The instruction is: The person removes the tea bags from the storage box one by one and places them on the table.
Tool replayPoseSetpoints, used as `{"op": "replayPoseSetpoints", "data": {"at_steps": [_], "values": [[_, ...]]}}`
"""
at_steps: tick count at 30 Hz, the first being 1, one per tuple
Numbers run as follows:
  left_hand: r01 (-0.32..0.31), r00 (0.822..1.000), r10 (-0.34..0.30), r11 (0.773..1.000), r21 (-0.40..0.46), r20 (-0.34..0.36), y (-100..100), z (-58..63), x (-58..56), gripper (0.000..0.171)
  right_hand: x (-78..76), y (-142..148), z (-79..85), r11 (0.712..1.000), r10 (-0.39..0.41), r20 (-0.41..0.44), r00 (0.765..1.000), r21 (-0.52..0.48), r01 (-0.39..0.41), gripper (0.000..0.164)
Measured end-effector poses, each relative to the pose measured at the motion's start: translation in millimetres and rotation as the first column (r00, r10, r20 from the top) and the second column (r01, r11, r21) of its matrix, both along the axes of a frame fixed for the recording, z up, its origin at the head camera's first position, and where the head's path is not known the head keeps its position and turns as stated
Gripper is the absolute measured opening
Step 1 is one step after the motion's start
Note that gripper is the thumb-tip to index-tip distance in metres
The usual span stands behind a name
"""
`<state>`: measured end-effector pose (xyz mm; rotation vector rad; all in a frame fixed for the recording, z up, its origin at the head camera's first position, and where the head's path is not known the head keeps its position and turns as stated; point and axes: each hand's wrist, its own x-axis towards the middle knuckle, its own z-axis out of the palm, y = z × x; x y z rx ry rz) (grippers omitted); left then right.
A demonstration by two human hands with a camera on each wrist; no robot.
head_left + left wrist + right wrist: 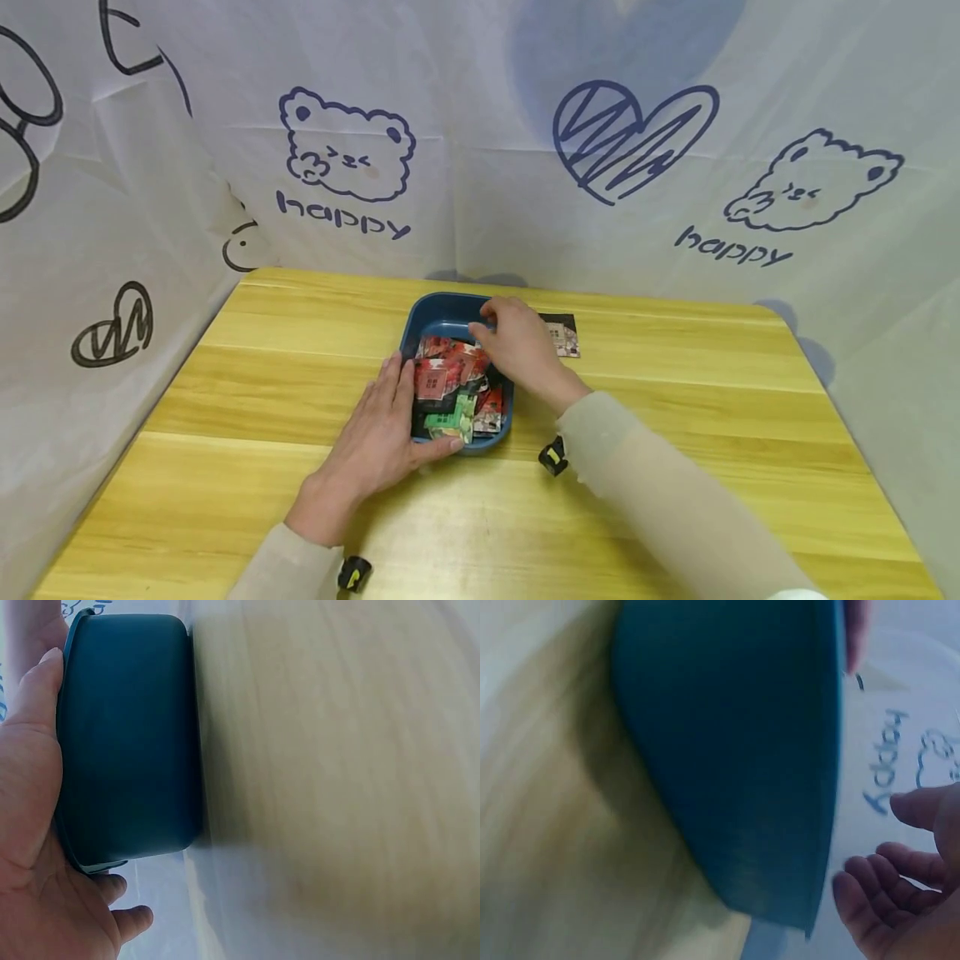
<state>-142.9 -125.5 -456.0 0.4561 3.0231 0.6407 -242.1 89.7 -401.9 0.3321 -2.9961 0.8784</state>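
Observation:
A dark blue plastic box (441,302) stands on the table, with several small packets in it. Red-and-black packets (435,382) fill its middle, and a green packet (452,421) lies near the front. My left hand (382,429) rests along the box's left rim, fingers fairly straight, thumb at the front edge. In the left wrist view that hand (34,795) lies against the rim. Above the box's right rim is my right hand (521,342), its fingers loosely bent. The right wrist view shows nothing between this hand's (907,892) thumb and fingers.
A dark packet with a pale label (567,335) lies on the wooden table (675,400) right of the box, partly behind my right hand. White cloth (480,192) with bear and heart drawings hangs behind the table and at its sides.

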Motion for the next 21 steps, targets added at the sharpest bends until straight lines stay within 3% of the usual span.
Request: {"op": "replayPoseSetpoints", "data": {"at_steps": [9, 21], "values": [[0.008, 1.000, -0.008, 1.000, -0.012, -0.001, 1, -0.8, 0.5, 0.129, 11.3, -26, -20.9, 0.968, 0.153, 0.055, 0.987, 0.190, -0.161, 0.053], [0.004, 1.000, -0.004, 1.000, -0.005, 0.023, 0, 0.4, 0.8, 0.128, 16.9, -39, -32.3, 0.909, 0.185, 0.078, 0.980, 0.364, -0.201, 0.089]]}}
